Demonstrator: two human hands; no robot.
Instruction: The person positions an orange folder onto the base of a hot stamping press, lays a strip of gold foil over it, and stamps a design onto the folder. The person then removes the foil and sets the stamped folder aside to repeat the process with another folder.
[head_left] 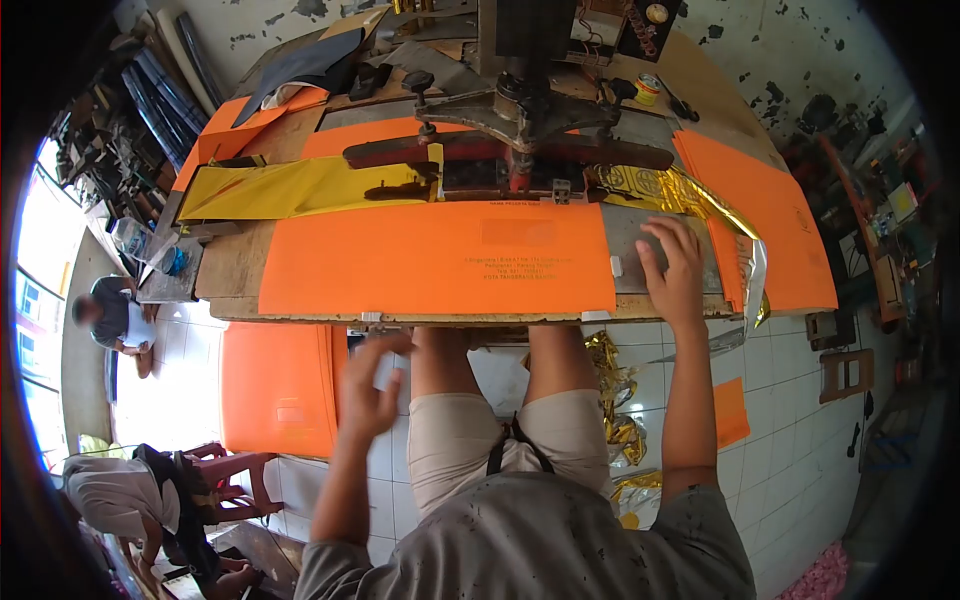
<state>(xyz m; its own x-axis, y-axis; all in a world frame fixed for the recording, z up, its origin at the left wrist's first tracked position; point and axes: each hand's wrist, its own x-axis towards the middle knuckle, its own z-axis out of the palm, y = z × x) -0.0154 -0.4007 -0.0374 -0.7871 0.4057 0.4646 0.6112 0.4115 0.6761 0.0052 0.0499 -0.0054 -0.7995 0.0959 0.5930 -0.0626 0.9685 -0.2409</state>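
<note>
right hand (pixel 672 262), its thumb and fingers apart, is held over the front part of a worktable (pixel 232 272); whether it touches the surface cannot be told. just to its left, a printed orange sheet (pixel 400 265) lies flat along the table's near edge, with a small white piece (pixel 616 266) at the sheet's right side. left hand (pixel 372 388), fingers bent and thumb set apart from them, is in front of the same edge, nearer the body and just below the sheet's near side. beyond both hands, a dark metal press (pixel 518 115) spans the table behind the sheet, and yellow-gold foil (pixel 300 187) extends from either side of it. to the right of the right hand, orange sheets in a pile (pixel 775 225) lie beneath a shiny strip (pixel 757 275) curling over them. another orange stack (pixel 272 385) is to the left of the left hand, below table level. crumpled gold foil (pixel 625 440) lies on the tiled floor, between the hands and nearer the body. farther left, two people (pixel 122 318) are partly visible.
</note>
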